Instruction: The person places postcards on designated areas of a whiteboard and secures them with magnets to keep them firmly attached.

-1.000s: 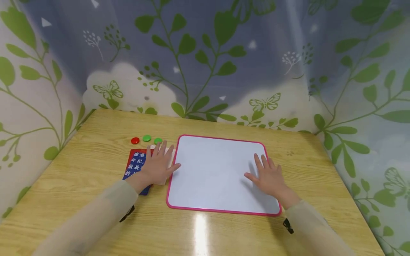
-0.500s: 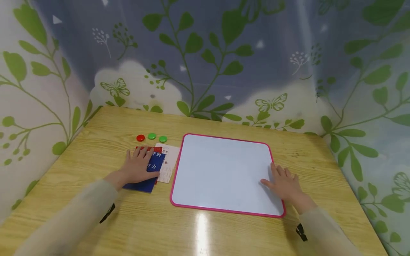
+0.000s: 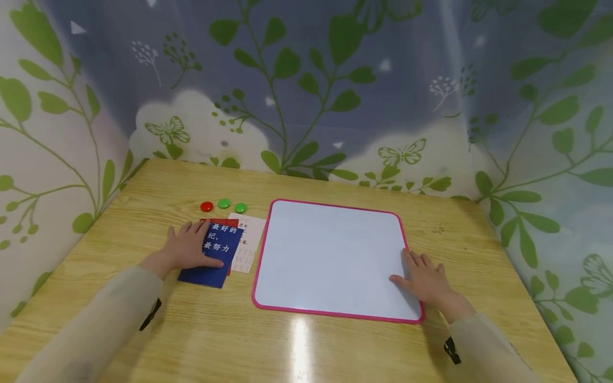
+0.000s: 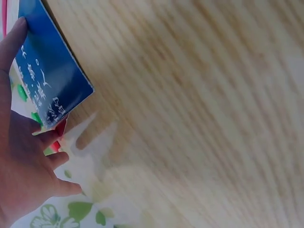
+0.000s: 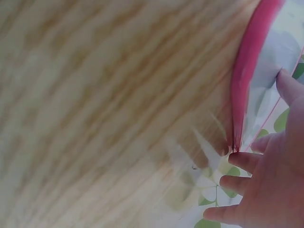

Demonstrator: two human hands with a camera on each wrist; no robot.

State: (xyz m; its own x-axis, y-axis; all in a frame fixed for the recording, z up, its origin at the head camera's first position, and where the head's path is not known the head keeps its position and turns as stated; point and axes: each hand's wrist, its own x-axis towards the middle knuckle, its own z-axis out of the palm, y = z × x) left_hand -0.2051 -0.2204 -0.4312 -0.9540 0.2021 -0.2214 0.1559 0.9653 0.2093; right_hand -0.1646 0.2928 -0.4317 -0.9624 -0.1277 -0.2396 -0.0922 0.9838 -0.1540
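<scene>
Two hands reach over the worktop [image 3: 335, 351], and the left hand [image 3: 189, 248] is by far the nearer to the blue card [image 3: 224, 251], which lies just to the right of its palm, partly beneath its thumb and index finger. The card's long axis runs away from the person, its far end leaning right, and the thumb lies across it. The left fingers are spread apart, clamped on nothing; whether they press down, I cannot tell. Under the blue card a red card [image 3: 220, 221] shows at the far edge, with a white printed card [image 3: 247, 244] on the right, near the whiteboard [image 3: 330, 260]. That board's long axis runs crosswise between the hands. The right hand [image 3: 426, 279] lies over its right edge, fingers likewise apart, thumb above the white surface.
</scene>
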